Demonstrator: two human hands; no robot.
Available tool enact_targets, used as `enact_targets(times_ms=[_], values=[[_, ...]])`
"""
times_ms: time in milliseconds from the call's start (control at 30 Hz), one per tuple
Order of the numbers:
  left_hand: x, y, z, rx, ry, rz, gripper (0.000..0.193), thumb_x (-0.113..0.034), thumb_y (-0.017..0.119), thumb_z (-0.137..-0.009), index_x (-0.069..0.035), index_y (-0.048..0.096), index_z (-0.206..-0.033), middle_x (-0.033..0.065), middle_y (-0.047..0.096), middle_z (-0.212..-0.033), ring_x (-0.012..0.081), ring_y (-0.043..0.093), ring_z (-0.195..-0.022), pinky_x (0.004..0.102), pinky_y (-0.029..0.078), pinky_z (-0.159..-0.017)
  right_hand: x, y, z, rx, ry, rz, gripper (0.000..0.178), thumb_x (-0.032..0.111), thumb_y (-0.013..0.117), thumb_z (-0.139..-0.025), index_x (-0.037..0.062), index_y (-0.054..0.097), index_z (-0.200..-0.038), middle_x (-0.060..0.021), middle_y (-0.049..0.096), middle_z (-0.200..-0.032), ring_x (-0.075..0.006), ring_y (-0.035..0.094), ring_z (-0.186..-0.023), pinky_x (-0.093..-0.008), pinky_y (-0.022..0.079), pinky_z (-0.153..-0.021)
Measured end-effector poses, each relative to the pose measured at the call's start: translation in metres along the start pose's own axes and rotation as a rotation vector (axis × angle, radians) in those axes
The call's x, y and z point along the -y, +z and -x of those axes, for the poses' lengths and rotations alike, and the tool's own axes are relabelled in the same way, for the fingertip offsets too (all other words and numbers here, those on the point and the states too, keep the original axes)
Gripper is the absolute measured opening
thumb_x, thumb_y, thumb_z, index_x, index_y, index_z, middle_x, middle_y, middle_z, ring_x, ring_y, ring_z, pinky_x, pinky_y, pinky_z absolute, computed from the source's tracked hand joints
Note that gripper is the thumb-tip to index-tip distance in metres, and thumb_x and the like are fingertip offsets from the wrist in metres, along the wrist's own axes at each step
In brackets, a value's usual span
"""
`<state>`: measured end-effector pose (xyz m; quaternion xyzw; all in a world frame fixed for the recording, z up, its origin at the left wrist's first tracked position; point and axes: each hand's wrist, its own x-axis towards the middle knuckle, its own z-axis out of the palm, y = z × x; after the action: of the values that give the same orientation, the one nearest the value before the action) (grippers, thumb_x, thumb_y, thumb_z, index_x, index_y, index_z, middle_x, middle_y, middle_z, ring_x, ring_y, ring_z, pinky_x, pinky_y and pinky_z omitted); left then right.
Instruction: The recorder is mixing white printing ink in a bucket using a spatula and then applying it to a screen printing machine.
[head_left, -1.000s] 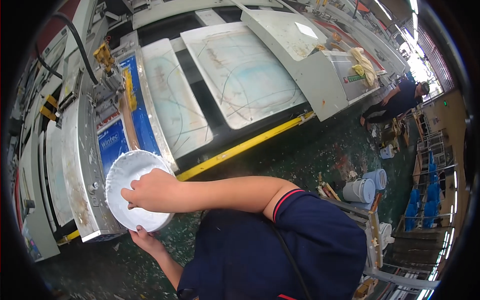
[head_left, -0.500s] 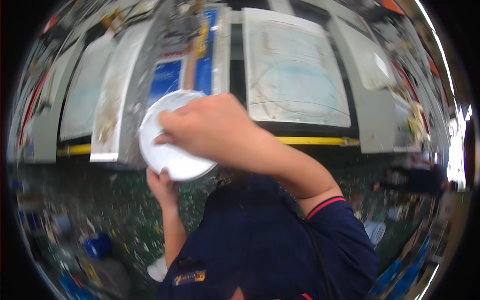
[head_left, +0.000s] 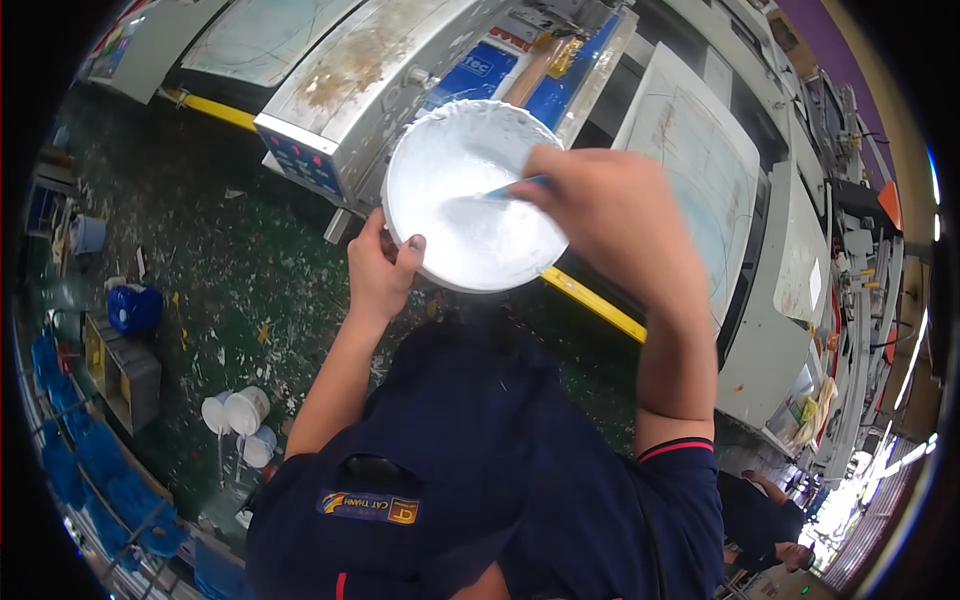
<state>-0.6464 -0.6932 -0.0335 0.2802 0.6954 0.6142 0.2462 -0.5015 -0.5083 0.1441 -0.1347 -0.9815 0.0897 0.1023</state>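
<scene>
A round white bucket tilts toward me, with thick white paste coating its bottom and inner wall. My left hand grips its lower left rim, thumb over the edge and fingers round the outside. Slightly smeared by motion, my right hand closes on a thin bluish stirring stick over the right side of the opening. The stick's lower end reaches into the paste; the shape of that end cannot be made out.
Beyond the bucket stands a paint-stained metal machine box with a button panel. A pale printing platen and a yellow bar lie to the right. Small white buckets and a blue container stand on the spattered green floor.
My view has turned, and the bucket sits farther right in it. My right hand has moved from across the bucket to its right side, showing the stick and paste.
</scene>
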Motion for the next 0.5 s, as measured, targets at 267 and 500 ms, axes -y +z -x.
enact_targets(times_ms=[267, 500], values=[[-0.012, 0.007, -0.001, 0.039, -0.038, 0.027, 0.054, -0.039, 0.068, -0.081, 0.007, 0.059, -0.108, 0.0092, 0.066, -0.067, 0.0122, 0.062, -0.051, 0.0258, 0.048, -0.047, -0.008, 0.022, 0.007, 0.183, 0.017, 0.088, 0.021, 0.031, 0.065, -0.089, 0.0106, 0.064, -0.086, -0.0094, 0.062, -0.068, -0.0307, 0.064, -0.067, -0.0419, 0.048, -0.059], [0.017, -0.001, 0.003, -0.002, 0.013, -0.014, 0.053, -0.038, 0.066, -0.085, 0.006, 0.059, -0.113, 0.0092, 0.066, -0.084, 0.0143, 0.063, -0.075, 0.0297, 0.051, -0.065, 0.008, -0.021, 0.013, -0.002, -0.014, 0.005, 0.02, 0.029, 0.064, -0.089, 0.0095, 0.065, -0.085, -0.011, 0.065, -0.069, -0.0322, 0.065, -0.066, -0.0427, 0.049, -0.056]])
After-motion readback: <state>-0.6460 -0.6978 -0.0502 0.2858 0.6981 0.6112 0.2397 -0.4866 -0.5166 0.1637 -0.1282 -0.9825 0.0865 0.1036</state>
